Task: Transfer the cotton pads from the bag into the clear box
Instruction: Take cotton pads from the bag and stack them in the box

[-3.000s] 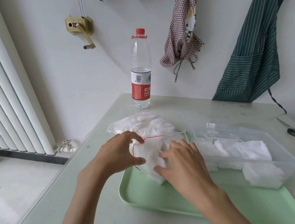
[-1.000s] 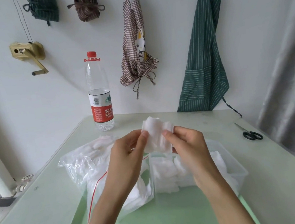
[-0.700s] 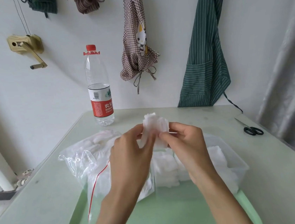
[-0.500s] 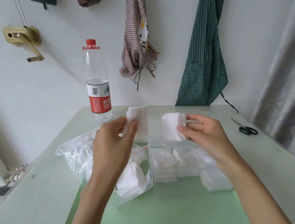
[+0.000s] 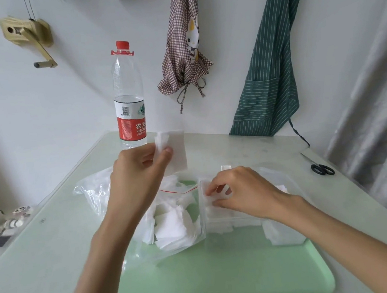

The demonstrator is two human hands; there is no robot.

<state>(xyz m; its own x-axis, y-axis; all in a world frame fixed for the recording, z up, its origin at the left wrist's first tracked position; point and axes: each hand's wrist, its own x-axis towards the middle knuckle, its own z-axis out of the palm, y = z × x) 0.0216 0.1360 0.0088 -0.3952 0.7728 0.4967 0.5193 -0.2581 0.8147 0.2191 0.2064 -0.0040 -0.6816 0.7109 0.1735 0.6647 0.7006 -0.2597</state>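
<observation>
Starting at the left, a few cotton pads (image 5: 173, 148) are pinched upright in the left hand (image 5: 138, 176), raised above the bag (image 5: 167, 224) lying on the green tray (image 5: 227, 280). Rightward, another pad (image 5: 206, 193) is pressed into the clear box (image 5: 257, 225) by the right hand (image 5: 243, 191).

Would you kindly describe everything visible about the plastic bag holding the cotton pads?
The plastic bag is clear, thin and crumpled, with a red zip line along its open mouth. It lies on its side, partly on the green tray and partly on the table, just left of the clear box, its mouth toward the box. Loose white cotton pads sit inside. The left hand is raised in front of it, pinching pads.
</observation>
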